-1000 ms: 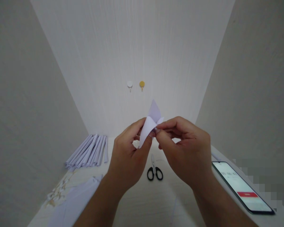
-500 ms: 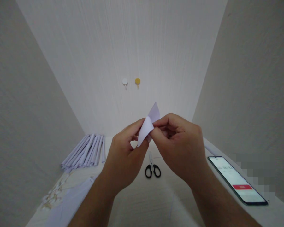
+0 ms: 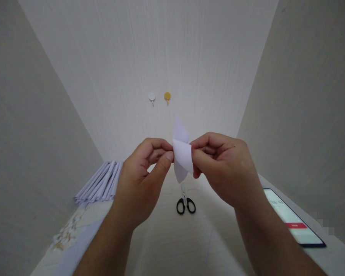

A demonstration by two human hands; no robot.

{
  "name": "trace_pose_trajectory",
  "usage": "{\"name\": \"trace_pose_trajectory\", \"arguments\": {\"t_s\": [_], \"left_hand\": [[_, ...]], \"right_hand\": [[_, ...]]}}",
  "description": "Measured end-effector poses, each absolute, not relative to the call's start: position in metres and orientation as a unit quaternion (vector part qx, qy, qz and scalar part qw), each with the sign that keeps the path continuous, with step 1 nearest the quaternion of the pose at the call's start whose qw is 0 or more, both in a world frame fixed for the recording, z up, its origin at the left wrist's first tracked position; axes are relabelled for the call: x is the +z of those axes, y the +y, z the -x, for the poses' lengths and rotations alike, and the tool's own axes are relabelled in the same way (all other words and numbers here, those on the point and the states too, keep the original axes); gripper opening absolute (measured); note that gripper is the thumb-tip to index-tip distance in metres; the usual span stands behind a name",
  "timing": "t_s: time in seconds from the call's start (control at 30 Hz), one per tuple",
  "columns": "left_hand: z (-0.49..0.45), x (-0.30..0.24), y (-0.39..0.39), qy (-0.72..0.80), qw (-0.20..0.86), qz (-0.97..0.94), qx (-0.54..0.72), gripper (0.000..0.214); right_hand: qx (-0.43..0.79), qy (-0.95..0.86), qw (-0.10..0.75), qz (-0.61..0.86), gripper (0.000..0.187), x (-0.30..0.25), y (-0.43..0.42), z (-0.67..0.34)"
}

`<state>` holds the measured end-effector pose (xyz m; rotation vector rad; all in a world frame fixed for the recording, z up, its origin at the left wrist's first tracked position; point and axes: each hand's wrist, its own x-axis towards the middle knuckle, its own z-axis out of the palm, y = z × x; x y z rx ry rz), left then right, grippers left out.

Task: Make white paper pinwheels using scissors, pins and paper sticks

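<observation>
A small piece of white paper (image 3: 183,155), curled over itself with pointed ends above and below, is held in the air between both hands. My left hand (image 3: 145,172) pinches its left edge between thumb and fingertips. On the other side my right hand (image 3: 221,165) grips the right edge, with some fingertips hidden behind the paper. Below the hands, a pair of scissors (image 3: 186,205) with black handles lies on the table, blades pointing away from me.
Several rolled paper tubes (image 3: 99,182) are stacked at the back left. Flat paper sheets (image 3: 82,243) lie front left, partly behind my forearm. A phone (image 3: 297,220) with a lit screen rests at the right. A white hook (image 3: 151,96) and a yellow hook (image 3: 167,96) are on the wall.
The paper has turned, its curled band now facing me. My left hand has shifted left to the paper's left edge, and my right hand has moved slightly up and right.
</observation>
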<state>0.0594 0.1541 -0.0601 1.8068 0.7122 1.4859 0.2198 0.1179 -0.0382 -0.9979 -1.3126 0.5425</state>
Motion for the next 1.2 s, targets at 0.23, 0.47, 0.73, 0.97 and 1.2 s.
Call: {"name": "trace_pose_trajectory", "arguments": {"t_s": [0.23,0.47,0.73,0.97,1.2], "left_hand": [[-0.057,-0.059,0.152,0.278,0.297,-0.705,0.581,0.009],[-0.059,-0.058,0.148,0.292,0.261,-0.689,0.61,0.012],[-0.063,-0.054,0.129,0.241,0.212,-0.702,0.635,0.018],[-0.058,-0.055,0.127,0.21,0.204,-0.695,0.657,0.021],[-0.051,-0.05,0.133,0.228,0.192,-0.712,0.636,0.015]], "right_hand": [[0.207,-0.586,0.653,0.431,0.007,-0.039,0.117,-0.22],[0.226,-0.575,0.672,0.407,0.006,-0.038,0.119,-0.219],[0.436,-0.531,0.663,0.299,0.007,-0.037,0.12,-0.229],[0.448,-0.535,0.649,0.304,0.007,-0.036,0.117,-0.228],[0.426,-0.542,0.662,0.294,0.016,-0.039,0.119,-0.223]]}}
